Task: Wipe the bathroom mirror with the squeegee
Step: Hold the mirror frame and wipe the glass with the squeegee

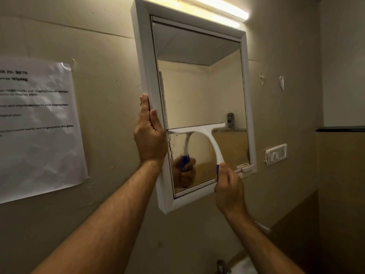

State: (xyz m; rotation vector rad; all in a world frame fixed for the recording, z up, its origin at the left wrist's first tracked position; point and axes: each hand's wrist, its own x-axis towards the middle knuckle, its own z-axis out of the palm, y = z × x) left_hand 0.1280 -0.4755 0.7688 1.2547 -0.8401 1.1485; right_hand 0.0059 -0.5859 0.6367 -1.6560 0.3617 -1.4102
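the squeegee [199, 133] is gripped by the right hand [229, 186], whose fingers are curled round the blue end of the handle, with the thumb laid along the top of it. from that hand the white neck curves up and to the left to the blade, which is pressed flat against the glass of the mirror [201, 86] in its lower part, lying nearly level across most of the width. above the blade the glass is seen clear; below it, between blade and right hand, spots and streaks are seen, thickest near the left edge. the blue handle and the gripping fingers are reflected in the glass just left of the right hand.

the left hand [150, 135] is laid against the left side of the white frame [146, 62], fingers straight and pointing up, the thumb resting on the frame's front face; nothing is gripped by it. the blade's left tip is found just right of this hand.

left of the left hand, a crumpled printed sheet [37, 127] is taped to the wall. above the mirror a lit tube lamp [219, 6] is mounted. right of the right hand, a white switch plate [276, 154] is fixed to the wall, and below that hand part of a tap [222, 266] is seen at the bottom edge.
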